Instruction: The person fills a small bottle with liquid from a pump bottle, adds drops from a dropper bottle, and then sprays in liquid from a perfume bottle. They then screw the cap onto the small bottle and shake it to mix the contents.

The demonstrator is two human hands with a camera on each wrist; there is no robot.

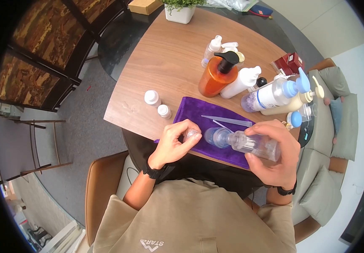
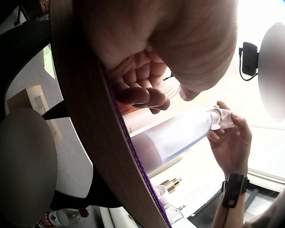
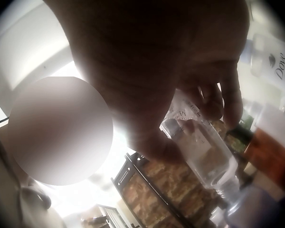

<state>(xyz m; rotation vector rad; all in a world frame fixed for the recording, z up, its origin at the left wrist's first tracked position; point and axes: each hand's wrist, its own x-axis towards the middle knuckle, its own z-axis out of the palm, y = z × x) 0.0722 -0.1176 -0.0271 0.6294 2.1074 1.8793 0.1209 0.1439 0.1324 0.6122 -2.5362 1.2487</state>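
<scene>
My right hand [image 1: 284, 154] grips a small clear bottle [image 1: 260, 146] and tips it, its neck down at the mouth of a larger see-through bottle [image 1: 215, 137]. That larger bottle stands on a purple cloth [image 1: 189, 110]; in the left wrist view, its bluish body [image 2: 180, 137] has a pale label. Between thumb and curled fingers, my left hand [image 1: 171, 145] holds a small clear cap [image 1: 190, 134], just left of the bottle. Beyond the bottles on the cloth lie a tapered translucent strip [image 1: 228, 120] and a thin white stick [image 1: 221, 125].
Two small white-capped bottles [image 1: 152, 98] stand left of the cloth. Behind it are an amber pump bottle [image 1: 217, 78], a white bottle [image 1: 240, 83] and a blue-topped pump bottle [image 1: 270, 96]. A potted plant [image 1: 179, 12] sits at the far edge of the wooden table [image 1: 156, 55].
</scene>
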